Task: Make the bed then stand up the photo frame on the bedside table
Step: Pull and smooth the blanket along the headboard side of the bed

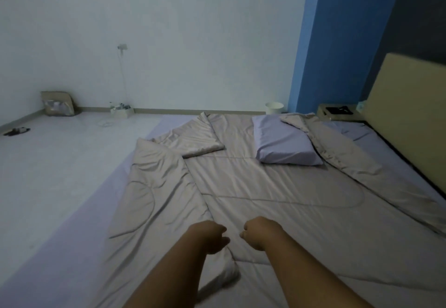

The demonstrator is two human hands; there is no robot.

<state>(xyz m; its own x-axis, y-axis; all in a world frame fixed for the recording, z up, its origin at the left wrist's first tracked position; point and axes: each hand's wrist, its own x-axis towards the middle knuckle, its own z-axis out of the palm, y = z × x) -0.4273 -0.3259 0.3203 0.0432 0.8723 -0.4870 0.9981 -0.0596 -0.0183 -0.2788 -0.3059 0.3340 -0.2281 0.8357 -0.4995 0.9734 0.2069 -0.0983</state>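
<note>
In the head view, a wide bed [79, 235] with a lilac sheet fills the lower part of the room. A beige comforter [277, 187] lies spread over most of it, wrinkled. Its left side is folded back over itself, and one corner is turned over at the far end. A lilac pillow [287, 144] lies on top of the comforter, toward the headboard [410, 119], and a fold of the comforter touches its far corner.

The left hand [210, 236] and the right hand [260, 234] are close beside each other over the near part of the comforter. The left one is at the folded edge. The grip of each hand is narrow, with the fingers curled in, but I cannot tell if any cloth is held inside.

The bedside surface [337, 113] stands at the far side of the bed, just beside the headboard. A dark flat thing [335, 109] lies on it; it is too small to say if this is the photo frame.

On the floor by the wall stand a white bin [274, 108], a small white box [121, 111] and a cardboard box [58, 103].
</note>
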